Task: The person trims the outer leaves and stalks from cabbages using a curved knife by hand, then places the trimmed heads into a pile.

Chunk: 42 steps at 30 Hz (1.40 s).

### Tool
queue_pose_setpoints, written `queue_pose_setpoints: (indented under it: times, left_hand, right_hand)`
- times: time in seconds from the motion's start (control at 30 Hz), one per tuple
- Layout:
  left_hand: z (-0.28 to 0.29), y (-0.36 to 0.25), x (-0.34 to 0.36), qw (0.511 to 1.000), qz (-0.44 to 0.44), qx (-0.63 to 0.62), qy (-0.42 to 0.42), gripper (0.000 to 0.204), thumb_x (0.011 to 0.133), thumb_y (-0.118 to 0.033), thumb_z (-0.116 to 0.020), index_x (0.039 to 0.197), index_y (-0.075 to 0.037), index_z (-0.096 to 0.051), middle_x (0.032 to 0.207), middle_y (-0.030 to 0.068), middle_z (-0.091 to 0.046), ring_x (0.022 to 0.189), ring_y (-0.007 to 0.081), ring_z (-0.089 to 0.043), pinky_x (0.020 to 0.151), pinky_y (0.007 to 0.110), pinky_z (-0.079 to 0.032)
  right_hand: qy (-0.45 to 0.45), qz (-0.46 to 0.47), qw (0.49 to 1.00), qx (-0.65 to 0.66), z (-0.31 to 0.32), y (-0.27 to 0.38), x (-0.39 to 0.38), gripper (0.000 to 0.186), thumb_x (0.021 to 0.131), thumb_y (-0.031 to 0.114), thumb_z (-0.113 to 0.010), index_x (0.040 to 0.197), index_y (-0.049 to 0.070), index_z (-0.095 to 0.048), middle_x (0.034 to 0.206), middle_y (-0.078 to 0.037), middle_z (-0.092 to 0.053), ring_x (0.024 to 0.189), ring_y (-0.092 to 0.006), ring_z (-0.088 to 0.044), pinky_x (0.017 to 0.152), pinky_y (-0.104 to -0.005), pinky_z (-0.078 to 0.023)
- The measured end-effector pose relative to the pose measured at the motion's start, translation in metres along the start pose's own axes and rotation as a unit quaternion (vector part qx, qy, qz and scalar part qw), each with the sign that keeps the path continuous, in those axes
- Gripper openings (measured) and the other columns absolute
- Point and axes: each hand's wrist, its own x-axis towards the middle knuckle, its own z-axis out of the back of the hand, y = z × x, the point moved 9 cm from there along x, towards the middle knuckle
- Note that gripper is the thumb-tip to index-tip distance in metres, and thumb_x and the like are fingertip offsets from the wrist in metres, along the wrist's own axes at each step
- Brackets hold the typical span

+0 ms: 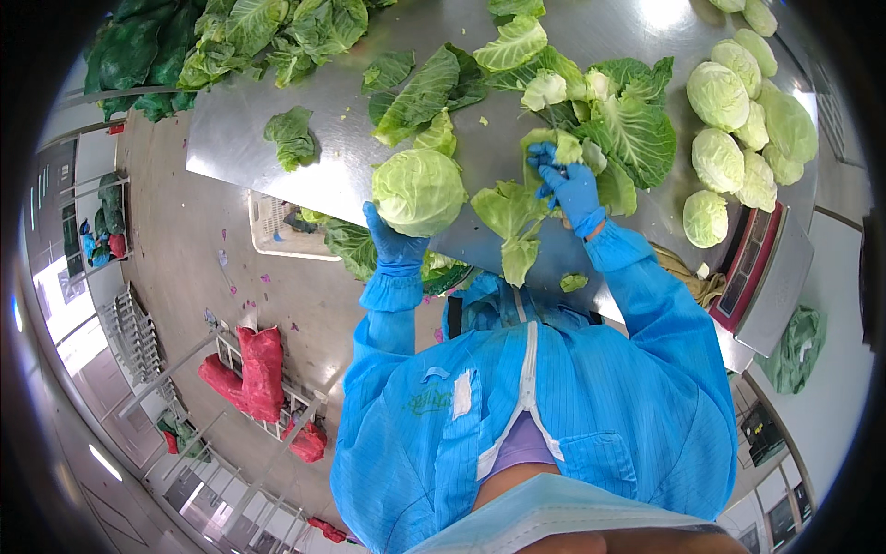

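Note:
My left hand, in a blue glove, is closed against the lower left side of a round green cabbage at the table's near edge; some of its fingers are hidden. To the right, my gloved right hand is curled around what looks like a slim knife, mostly hidden by the fingers. Pale cut cabbage pieces lie right beside those fingertips. Loose outer leaves spread between the hands, and a large veined leaf rests beyond the right one.
Trimmed cabbages are grouped on the right of the metal table, near a red-fronted scale. More leaves are heaped at the far left. Below the table's left edge stands a cream crate; red sacks sit on a cart farther off.

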Motion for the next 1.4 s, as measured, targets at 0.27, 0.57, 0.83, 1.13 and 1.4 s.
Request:
queue_pose_setpoints:
  times: [0.27,0.57,0.83,1.13,1.4]
  left_hand:
    - [0.001,0.017,-0.007,0.996,0.031,-0.023,0.084,0.083,0.081,-0.063,-0.054,0.148,-0.018,-0.034,0.151,0.0126,-0.036,0.136,0.0386,-0.037,0.11,0.06,-0.029]
    - [0.01,0.016,-0.008,0.994,0.036,-0.052,0.091,0.09,0.073,-0.041,-0.072,0.146,-0.005,-0.034,0.146,0.0174,-0.042,0.132,0.0368,-0.042,0.109,0.055,-0.035]
    - [-0.053,0.001,-0.01,0.954,-0.132,0.251,0.1,0.1,0.064,-0.027,-0.082,0.145,-0.001,-0.031,0.145,0.0152,-0.04,0.13,0.0304,-0.045,0.109,0.045,-0.039]
    - [-0.055,0.005,-0.029,0.895,-0.224,0.382,0.063,0.104,0.064,-0.018,-0.086,0.148,-0.003,-0.026,0.153,0.0144,-0.029,0.133,0.0286,-0.04,0.11,0.041,-0.038]
    - [-0.032,0.004,-0.021,0.914,-0.131,0.381,0.042,0.099,0.063,-0.018,-0.089,0.142,0.002,-0.032,0.14,0.0172,-0.042,0.123,0.0259,-0.049,0.105,0.038,-0.043]
  right_hand:
    - [-0.01,0.009,0.998,-0.069,-0.011,0.046,-0.034,0.032,0.096,0.02,-0.057,0.127,0.011,-0.059,0.072,-0.002,-0.063,0.053,-0.0056,-0.053,0.047,-0.0214,-0.043]
    - [0.09,-0.037,0.995,-0.022,-0.044,0.026,-0.078,0.05,0.093,0.015,-0.06,0.142,0.014,-0.047,0.067,-0.001,-0.056,0.055,-0.0049,-0.052,0.051,-0.0212,-0.045]
    - [0.122,0.029,0.992,-0.015,-0.072,0.047,-0.079,0.059,0.094,0.019,-0.062,0.148,0.016,-0.038,0.064,0.002,-0.049,0.053,-0.0046,-0.049,0.048,-0.0211,-0.041]
    - [0.144,-0.035,0.988,0.033,-0.08,0.011,-0.063,0.069,0.089,0.012,-0.067,0.15,0.013,-0.034,0.063,0.001,-0.049,0.05,-0.0061,-0.049,0.045,-0.022,-0.039]
    - [0.23,-0.046,0.971,0.053,-0.083,0.014,-0.031,0.062,0.09,0.017,-0.066,0.146,0.009,-0.04,0.065,0.0,-0.055,0.05,-0.006,-0.049,0.047,-0.0224,-0.04]
